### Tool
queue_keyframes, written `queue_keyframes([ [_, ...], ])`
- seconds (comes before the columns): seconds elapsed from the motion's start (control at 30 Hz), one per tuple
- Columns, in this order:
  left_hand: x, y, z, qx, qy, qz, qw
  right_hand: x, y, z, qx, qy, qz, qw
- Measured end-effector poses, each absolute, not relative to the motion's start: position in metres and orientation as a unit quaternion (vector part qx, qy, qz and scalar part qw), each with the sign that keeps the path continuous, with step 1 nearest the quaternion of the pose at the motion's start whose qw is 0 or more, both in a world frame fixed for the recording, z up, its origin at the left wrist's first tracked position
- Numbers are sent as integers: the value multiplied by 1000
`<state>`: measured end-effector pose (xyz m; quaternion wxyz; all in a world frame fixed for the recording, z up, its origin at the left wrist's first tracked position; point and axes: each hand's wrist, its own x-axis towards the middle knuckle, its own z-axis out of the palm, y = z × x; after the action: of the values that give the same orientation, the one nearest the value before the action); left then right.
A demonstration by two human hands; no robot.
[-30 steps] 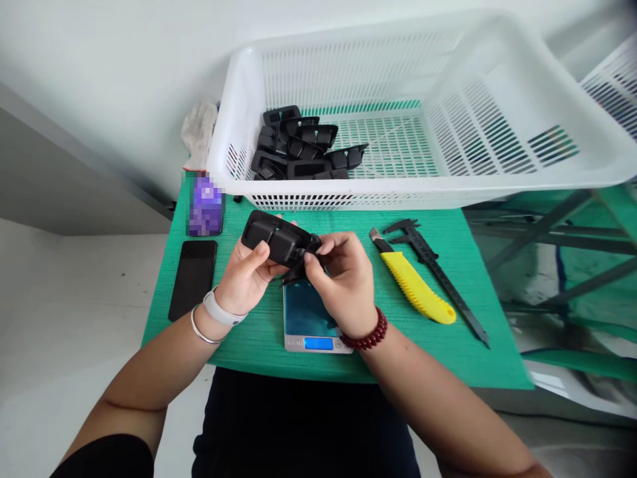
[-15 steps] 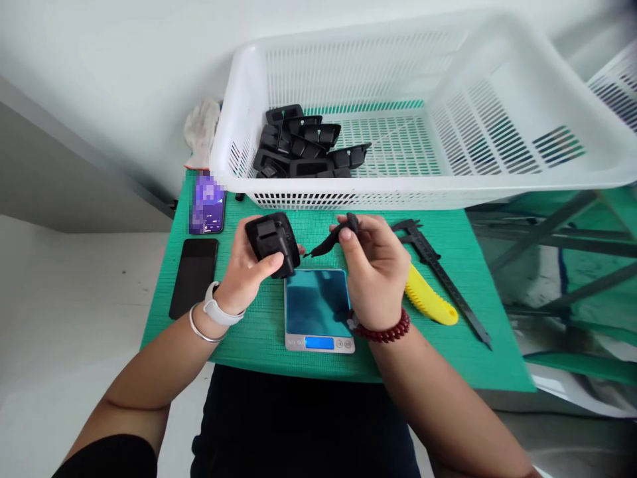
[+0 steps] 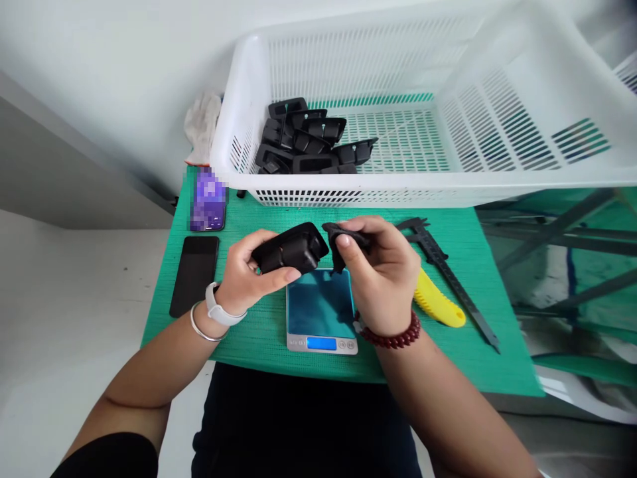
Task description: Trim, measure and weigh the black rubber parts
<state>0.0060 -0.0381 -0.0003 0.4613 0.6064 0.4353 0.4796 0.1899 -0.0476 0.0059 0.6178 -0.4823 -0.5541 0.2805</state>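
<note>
My left hand (image 3: 253,269) is closed round a black moulded plastic part (image 3: 293,249), its thumb along the lower edge. Pinched between thumb and fingers, a crumpled black cloth (image 3: 338,249) hangs from my right hand (image 3: 381,272). The cloth is close to the part's right end; I cannot tell whether they touch. Below both hands lies a small digital scale (image 3: 318,309) with a lit blue display. Beside my right hand is a yellow-handled cutter (image 3: 440,302), its upper end hidden by the hand.
Behind my hands stands a white plastic basket (image 3: 428,182) holding several similar black parts (image 3: 308,139). A caliper (image 3: 450,282) lies at the right of the green table (image 3: 249,345). Two phones, one lit (image 3: 209,199) and one dark (image 3: 194,275), and a glove (image 3: 203,126) are at the left.
My left hand has turned the black part to another side and brought it rightward. The cloth is now bunched up closer to my right fingers.
</note>
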Motion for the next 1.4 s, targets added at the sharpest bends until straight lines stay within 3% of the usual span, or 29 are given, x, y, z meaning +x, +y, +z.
queue_keyframes([
  [0.5,1,-31,-3,642,402,475,448,192,-46,11,-533,-624,319,474],
  [0.7,6,-33,5,665,396,438,458,190,-49,17,-565,-618,268,477],
  [0.97,4,-33,-5,597,415,474,497,194,-43,7,-500,-604,386,486],
  [1.17,4,-32,3,646,409,440,470,192,-43,10,-542,-590,373,468],
  [1.4,6,-32,-1,595,429,429,527,195,-40,6,-531,-565,435,457],
])
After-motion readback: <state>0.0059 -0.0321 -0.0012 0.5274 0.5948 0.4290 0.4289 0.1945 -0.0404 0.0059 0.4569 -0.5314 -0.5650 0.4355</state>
